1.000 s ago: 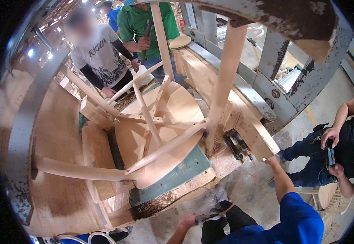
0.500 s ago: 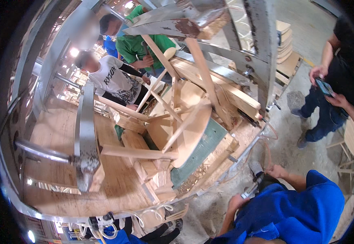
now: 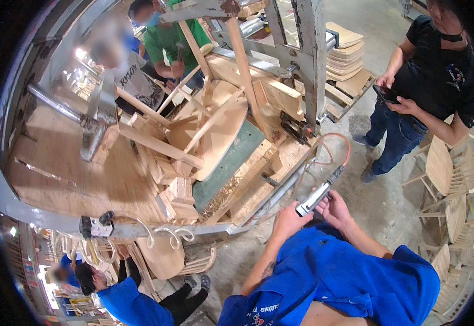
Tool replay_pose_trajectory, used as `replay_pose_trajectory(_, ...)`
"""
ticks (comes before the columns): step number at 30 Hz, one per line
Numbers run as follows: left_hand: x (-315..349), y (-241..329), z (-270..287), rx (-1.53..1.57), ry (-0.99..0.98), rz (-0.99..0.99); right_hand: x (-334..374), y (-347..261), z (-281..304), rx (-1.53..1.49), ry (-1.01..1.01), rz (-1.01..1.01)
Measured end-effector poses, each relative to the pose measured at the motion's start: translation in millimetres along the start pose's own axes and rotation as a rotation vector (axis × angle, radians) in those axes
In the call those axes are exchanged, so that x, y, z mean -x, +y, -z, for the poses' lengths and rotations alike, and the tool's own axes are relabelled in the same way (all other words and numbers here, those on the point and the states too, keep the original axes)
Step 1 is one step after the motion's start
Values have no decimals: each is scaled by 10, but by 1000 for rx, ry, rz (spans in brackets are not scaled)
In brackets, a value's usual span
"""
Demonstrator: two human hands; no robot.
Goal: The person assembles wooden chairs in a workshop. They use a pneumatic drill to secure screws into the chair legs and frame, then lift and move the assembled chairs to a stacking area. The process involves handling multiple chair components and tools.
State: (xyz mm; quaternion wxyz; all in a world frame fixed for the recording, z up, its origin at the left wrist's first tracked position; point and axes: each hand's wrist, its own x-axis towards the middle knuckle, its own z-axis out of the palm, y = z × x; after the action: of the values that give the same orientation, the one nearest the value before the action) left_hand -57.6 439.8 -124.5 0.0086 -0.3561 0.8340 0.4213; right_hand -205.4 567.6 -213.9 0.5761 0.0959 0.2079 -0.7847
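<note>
In front of my blue-shirted torso, a silver straight-bodied air tool point(image 3: 316, 196) is held between both hands, with an orange hose joined to its far end. My left hand point(image 3: 291, 219) closes on its near end. My right hand point(image 3: 335, 209) grips the body from the other side, fingers curled round it. Ahead and to the left, an upturned wooden chair point(image 3: 223, 127) lies with its seat on a green-edged bed, legs and stretchers pointing up and sideways. Neither hand touches the chair.
A grey metal press frame point(image 3: 312, 65) surrounds the chair. Wood shavings lie on its bed. A person in black point(image 3: 422, 81) holds a phone at the right; a person in green point(image 3: 166, 46) stands beyond the press. Finished chairs point(image 3: 438, 168) line the right, and stacked seats point(image 3: 344, 51) stand behind.
My view has turned, so the press and chair appear farther left. Both hands have come closer together round the air tool, which shows more fully and points away from me.
</note>
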Motion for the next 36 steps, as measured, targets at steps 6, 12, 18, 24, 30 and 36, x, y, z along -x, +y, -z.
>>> replay_pose_trajectory(6, 176, 224, 340, 241, 45, -224, 445, -71, -941, 296, 17, 287)
replay_pose_trajectory(12, 120, 466, 683, 569, 19, -354, 434, -219, -1594, 481, -202, 473)
replay_pose_trajectory(18, -193, 290, 1063, 867, -185, -304, -147, -386, -1879, 459, -368, 247)
replay_pose_trajectory(24, -813, -4, 1504, 770, -237, -420, -1027, -601, -1844, 640, -615, 157)
replay_pose_trajectory(30, -1689, 67, 1817, 852, -348, -594, -1481, -1085, -3112, 968, -1263, 697)
replay_pose_trajectory(36, -1846, 646, 2188, 409, 236, -521, -1975, -956, -3269, 545, -1142, 514)
